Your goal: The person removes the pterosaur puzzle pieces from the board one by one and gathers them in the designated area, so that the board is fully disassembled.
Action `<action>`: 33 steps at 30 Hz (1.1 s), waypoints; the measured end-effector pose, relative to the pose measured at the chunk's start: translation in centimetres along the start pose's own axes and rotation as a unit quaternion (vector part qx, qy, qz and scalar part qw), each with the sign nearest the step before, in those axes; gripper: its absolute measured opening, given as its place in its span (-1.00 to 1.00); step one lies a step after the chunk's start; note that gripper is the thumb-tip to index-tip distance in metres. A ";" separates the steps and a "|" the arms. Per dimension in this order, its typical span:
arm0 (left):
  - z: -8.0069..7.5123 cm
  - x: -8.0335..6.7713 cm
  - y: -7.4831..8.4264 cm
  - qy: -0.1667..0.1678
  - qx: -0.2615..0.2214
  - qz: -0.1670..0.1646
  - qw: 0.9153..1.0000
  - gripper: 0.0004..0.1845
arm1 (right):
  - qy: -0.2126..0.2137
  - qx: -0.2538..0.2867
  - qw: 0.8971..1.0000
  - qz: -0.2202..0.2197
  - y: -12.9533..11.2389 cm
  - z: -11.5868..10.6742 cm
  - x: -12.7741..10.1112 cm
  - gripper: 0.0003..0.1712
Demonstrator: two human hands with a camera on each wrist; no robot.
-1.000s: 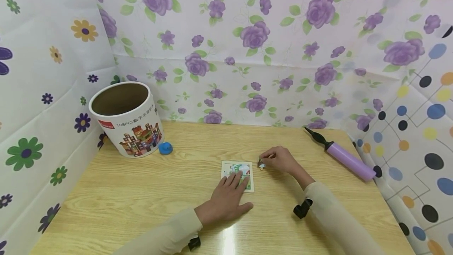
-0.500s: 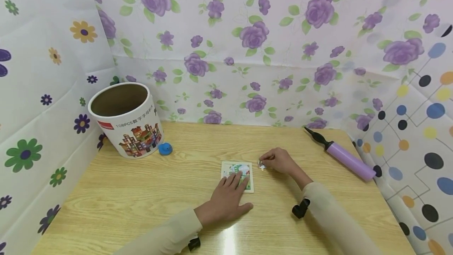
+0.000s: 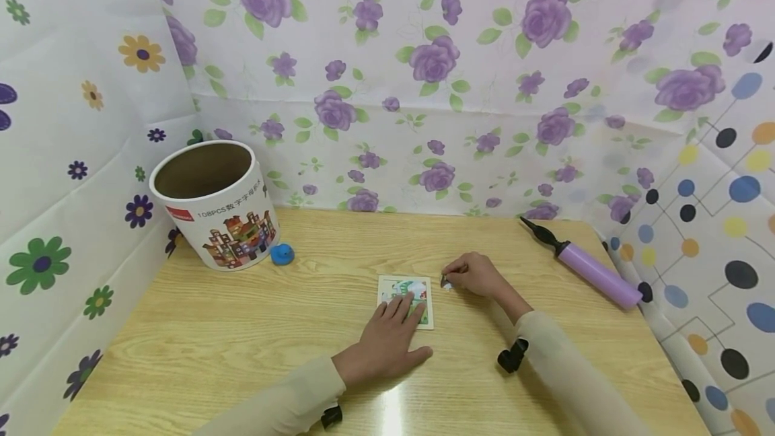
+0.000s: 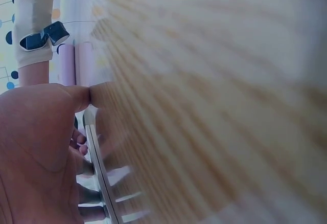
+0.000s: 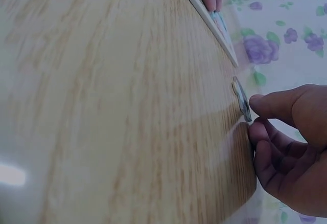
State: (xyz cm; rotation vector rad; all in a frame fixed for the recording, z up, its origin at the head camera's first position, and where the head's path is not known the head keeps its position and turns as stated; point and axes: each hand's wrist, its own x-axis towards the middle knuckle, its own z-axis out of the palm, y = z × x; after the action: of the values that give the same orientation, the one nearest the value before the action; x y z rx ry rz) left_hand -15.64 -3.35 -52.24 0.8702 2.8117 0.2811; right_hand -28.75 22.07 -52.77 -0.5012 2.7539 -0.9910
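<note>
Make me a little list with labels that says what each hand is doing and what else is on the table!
left hand: fingers flat on the puzzle board
right hand: pinches a small puzzle piece, just right of the board
table: light wood
back left: open round tub, blue blob beside it
right side: purple pump lying flat

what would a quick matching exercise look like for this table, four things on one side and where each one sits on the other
Things:
1. puzzle board
2. small puzzle piece
3. blue blob
4. purple hand pump

Places:
A. by the foot of the cardboard tub
B. near the table's right edge
C. under the left hand fingers
D. at the right hand fingertips

Pairs: 1-C, 2-D, 3-A, 4-B
</note>
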 end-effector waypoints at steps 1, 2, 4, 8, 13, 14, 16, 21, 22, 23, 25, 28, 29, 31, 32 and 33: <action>0.0 0.0 0.0 -0.001 -0.003 0.000 1.000 -0.11 | 0.001 0.004 1.000 -0.001 0.0 0.0 -0.1 -0.85; 0.0 0.0 0.0 -0.002 -0.004 0.000 1.000 -0.11 | 0.002 0.010 1.000 -0.003 0.0 -0.1 -0.1 -0.85; 0.0 0.1 0.0 -0.005 -0.005 0.000 1.000 -0.11 | 0.003 0.021 1.000 -0.005 -0.2 -0.2 -0.2 -0.84; 0.0 0.0 0.0 -0.003 0.006 0.008 1.000 -0.11 | 0.003 0.033 0.999 -0.017 -0.9 -0.5 -0.4 -0.81; -0.1 0.0 0.3 -0.004 0.022 0.009 1.000 -0.11 | 0.001 0.030 0.999 -0.033 -2.3 -0.3 -0.5 -0.80; -0.1 0.0 0.3 -0.005 0.024 0.007 1.000 -0.11 | -0.001 0.031 0.999 -0.038 -2.6 -0.2 -0.4 -0.80; -0.2 0.0 0.5 -0.007 0.027 0.005 1.000 -0.11 | -0.007 0.035 0.998 -0.047 -3.0 0.1 -0.3 -0.79; -0.3 -0.2 0.7 -0.006 0.031 0.002 0.999 -0.13 | -0.014 0.024 0.997 -0.069 -3.7 1.1 0.3 -0.78; -0.2 -0.2 0.6 -0.006 0.030 0.002 1.000 -0.13 | -0.015 0.018 0.997 -0.071 -3.8 1.3 0.4 -0.78; -0.2 -0.2 0.6 -0.007 0.029 0.002 1.000 -0.13 | -0.015 0.011 0.997 -0.074 -4.0 1.5 0.5 -0.78; -0.2 -0.2 0.6 -0.009 0.021 0.001 1.000 -0.13 | -0.018 0.002 0.997 -0.082 -4.3 2.0 0.7 -0.77; -0.2 -0.2 0.5 -0.009 0.010 0.002 1.000 -0.13 | -0.024 -0.001 0.996 -0.090 -4.8 2.6 1.1 -0.77; -0.2 -0.2 0.5 -0.009 0.008 0.002 1.000 -0.14 | -0.025 0.000 0.995 -0.094 -5.0 2.7 1.2 -0.76; -0.2 -0.2 0.5 -0.007 0.008 0.002 1.000 -0.14 | -0.028 0.001 0.995 -0.100 -5.3 3.0 1.5 -0.77; -0.1 -0.2 0.5 -0.006 0.008 0.002 1.000 -0.14 | -0.029 -0.002 0.994 -0.105 -5.4 3.2 1.6 -0.77; -0.1 -0.2 0.5 -0.006 0.009 0.002 1.000 -0.14 | -0.030 -0.002 0.994 -0.109 -5.4 3.4 1.7 -0.77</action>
State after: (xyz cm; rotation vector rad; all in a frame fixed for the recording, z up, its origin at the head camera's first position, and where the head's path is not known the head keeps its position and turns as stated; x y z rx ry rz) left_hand -15.22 -3.08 -51.99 0.8784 2.8066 0.2512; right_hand -28.07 15.52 -51.92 -0.8342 2.6915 -0.9982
